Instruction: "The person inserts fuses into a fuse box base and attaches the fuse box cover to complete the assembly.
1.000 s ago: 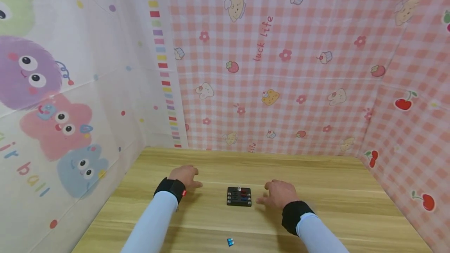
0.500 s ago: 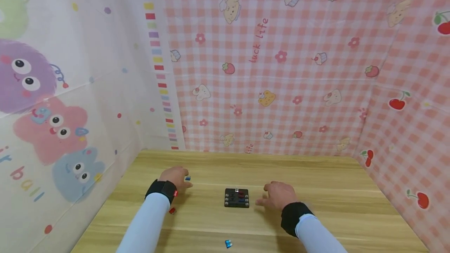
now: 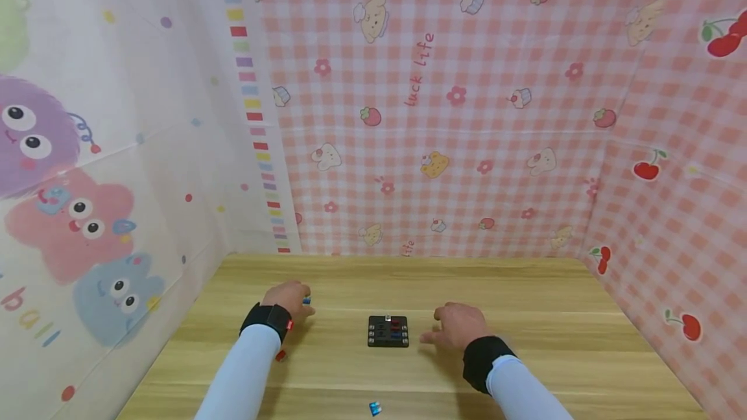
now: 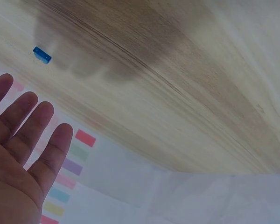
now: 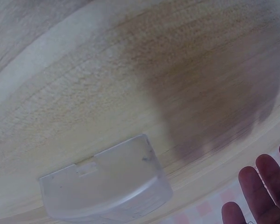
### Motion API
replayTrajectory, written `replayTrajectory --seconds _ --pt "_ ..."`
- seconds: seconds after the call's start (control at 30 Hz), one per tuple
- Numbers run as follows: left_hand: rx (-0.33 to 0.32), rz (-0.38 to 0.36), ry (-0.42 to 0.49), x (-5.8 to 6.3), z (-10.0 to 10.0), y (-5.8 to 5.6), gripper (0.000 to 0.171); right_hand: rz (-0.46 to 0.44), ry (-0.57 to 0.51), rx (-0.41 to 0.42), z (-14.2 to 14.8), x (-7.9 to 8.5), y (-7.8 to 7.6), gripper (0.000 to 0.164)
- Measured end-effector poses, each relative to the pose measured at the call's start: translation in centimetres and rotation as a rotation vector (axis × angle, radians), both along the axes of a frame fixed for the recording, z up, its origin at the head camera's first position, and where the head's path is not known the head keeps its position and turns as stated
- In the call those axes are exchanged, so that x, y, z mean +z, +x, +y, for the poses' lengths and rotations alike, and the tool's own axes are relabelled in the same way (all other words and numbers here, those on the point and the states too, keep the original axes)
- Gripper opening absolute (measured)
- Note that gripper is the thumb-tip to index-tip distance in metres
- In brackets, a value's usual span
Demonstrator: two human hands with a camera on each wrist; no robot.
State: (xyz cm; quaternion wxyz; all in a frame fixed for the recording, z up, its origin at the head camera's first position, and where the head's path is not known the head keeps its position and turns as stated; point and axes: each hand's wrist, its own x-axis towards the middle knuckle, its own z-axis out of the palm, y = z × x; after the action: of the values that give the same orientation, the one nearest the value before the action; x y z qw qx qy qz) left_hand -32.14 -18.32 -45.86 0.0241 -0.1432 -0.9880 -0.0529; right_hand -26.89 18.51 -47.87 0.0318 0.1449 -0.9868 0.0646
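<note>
A black fuse block with red and blue fuses in its right column lies mid-table between my two hands. My left hand hovers left of it, fingers extended, holding nothing. Close to those fingertips is a loose blue blade fuse, which the left wrist view shows apart from the hand as a small blue piece. To the block's right, my right hand is held over the table with relaxed fingers and nothing in them. In the right wrist view, a clear plastic cover lies on the wood near that hand.
A red fuse lies beside my left forearm. Another blue fuse sits near the front of the wooden table. Patterned cloth hangs along the table's back and sides.
My left hand has shifted left and slightly toward me, bringing the blue and red fuses near it into view. My right hand stays about where it was; the head view has turned slightly right.
</note>
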Motion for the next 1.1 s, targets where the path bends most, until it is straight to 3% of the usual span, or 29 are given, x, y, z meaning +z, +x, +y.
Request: replayTrajectory --seconds 0.37,0.87,1.1 --pt "-0.021 0.015 0.004 -0.8 0.0 -0.9 0.034 -0.013 0.012 -0.012 -0.3 0.1 0.1 0.057" --pt "-0.022 0.046 -0.018 -2.1 -0.3 -2.1 0.014 -0.016 0.026 -0.014 -0.2 0.0 -0.1 0.056" --pt "-0.017 0.065 -0.009 -2.9 -0.5 -2.5 0.024 -0.026 0.028 -0.016 -0.3 0.0 -0.3 0.056"
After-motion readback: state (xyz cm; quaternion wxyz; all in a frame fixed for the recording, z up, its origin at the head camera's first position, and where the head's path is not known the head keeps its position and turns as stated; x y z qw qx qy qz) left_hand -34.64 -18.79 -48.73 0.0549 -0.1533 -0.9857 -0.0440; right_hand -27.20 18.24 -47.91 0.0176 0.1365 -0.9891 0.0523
